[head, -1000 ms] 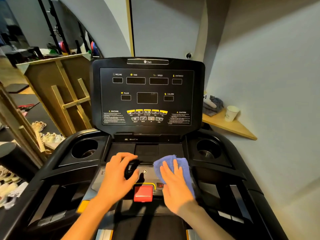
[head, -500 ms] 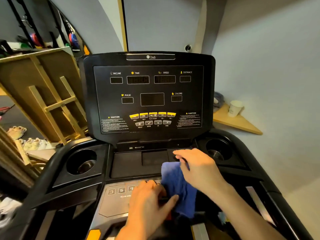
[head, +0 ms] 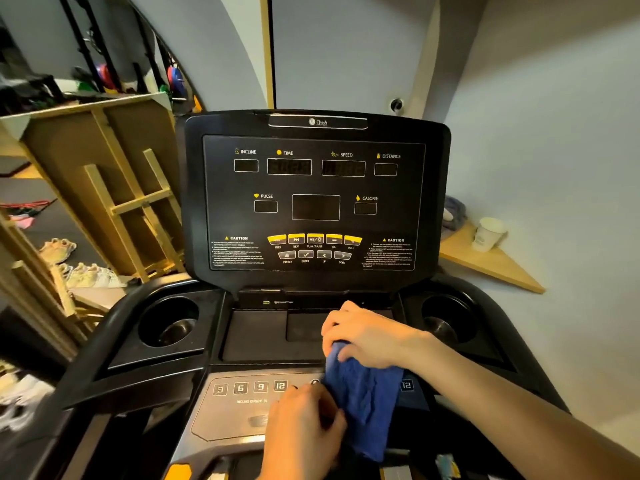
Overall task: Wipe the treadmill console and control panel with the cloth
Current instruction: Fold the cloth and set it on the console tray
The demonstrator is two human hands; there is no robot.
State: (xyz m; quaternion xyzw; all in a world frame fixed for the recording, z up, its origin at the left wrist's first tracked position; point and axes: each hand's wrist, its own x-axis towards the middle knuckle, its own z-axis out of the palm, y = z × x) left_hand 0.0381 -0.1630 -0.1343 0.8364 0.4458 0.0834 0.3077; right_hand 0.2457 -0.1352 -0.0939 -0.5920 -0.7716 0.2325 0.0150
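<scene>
Cloth (head: 363, 393) held over the treadmill's lower control panel (head: 239, 407).
The right hand (head: 367, 336) pinches the blue cloth's upper end, letting it hang over the panel's right side, below the upright console (head: 313, 202); the left hand (head: 304, 431), fingers curled, grips the cloth's left edge beside the numbered incline keys (head: 250, 387).

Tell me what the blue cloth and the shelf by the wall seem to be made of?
The blue cloth looks like soft terry or microfibre: nubby surface, limp folds under the right hand. The shelf looks like pale matte wood or laminate, with a flat, light edge.
</scene>
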